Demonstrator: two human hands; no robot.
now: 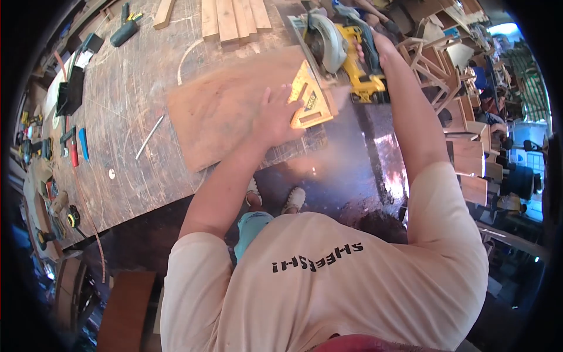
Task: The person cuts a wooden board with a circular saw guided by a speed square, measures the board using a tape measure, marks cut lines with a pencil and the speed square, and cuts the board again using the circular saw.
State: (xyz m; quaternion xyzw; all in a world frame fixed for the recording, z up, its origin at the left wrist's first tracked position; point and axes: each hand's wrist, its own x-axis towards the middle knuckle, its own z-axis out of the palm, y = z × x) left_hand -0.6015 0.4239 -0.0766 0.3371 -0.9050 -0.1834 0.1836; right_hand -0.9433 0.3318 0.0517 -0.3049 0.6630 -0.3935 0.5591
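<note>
My left hand (275, 114) presses a yellow speed square (311, 100) down on a brown wooden board (223, 105), thumb and fingers at the square's left side. The square lies close to the board's right edge. My right hand (375, 51) is wrapped around the rear handle of a yellow circular saw (352, 56). The saw stands at the board's far right corner, its grey guard and base plate beside the square. Its blade is mostly hidden by the guard. Sawdust haze hangs below the square and saw.
A scratched wooden workbench (141, 76) bears the board. At the back lie several wood strips (234, 20) and a mallet (124, 34). On the left are a pencil (150, 137), a red-handled tool (74, 146) and a tape measure (73, 217). Wooden chair frames (431, 67) are stacked at right.
</note>
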